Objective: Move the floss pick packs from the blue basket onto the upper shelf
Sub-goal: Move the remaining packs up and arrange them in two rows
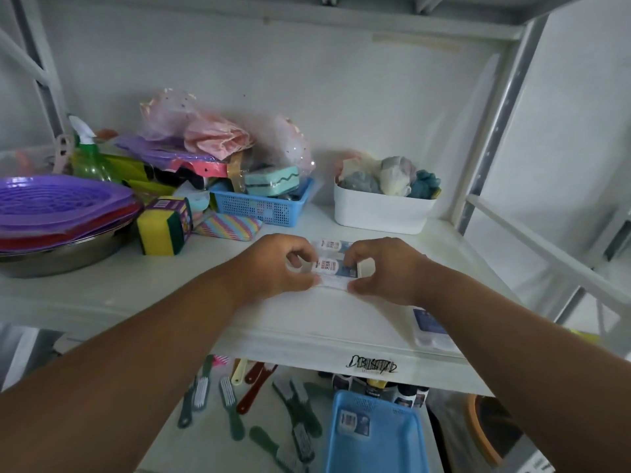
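Both my hands, left [273, 264] and right [382, 268], are pinching a floss pick pack [336, 268] on the upper shelf [102, 288], my fingers hiding its ends. One pack [353, 421] is lying in the blue basket [379, 452] below, cut off by the frame edge.

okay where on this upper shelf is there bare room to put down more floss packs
Bare shelf runs along the front edge below both hands, and between the left hand and the steel bowl. A strip also lies between the right hand and the white bin. The back left, around the blue mesh basket, is crowded.
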